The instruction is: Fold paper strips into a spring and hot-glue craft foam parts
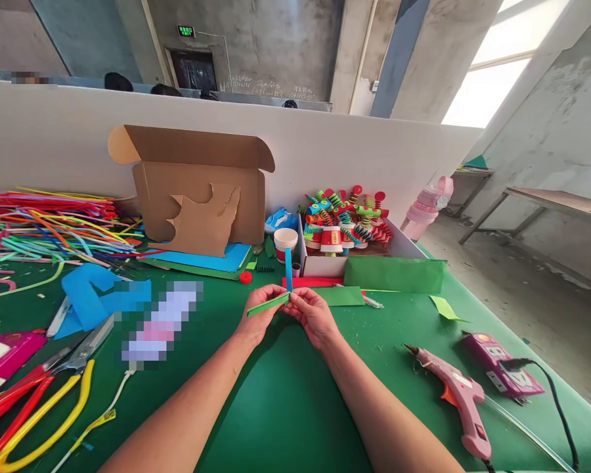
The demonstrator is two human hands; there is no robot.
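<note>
My left hand (257, 316) and my right hand (312, 314) meet above the green table (285, 407), fingers pinched together. Between them they hold two crossed paper strips: a green strip (267, 305) lying level toward the left, and a blue strip (288, 269) standing upright. The left fingers pinch the green strip near the crossing; the right fingers pinch at the joint where the blue strip rises.
A pink glue gun (457, 394) and a pink device (501, 364) with a black cable lie at right. Scissors (54, 374), blue paper (86, 295) and coloured pipe cleaners (44, 226) lie left. A torn cardboard box (197, 190), a paper cup (285, 240), a white box of finished crafts (347, 226) and green paper (394, 274) stand behind.
</note>
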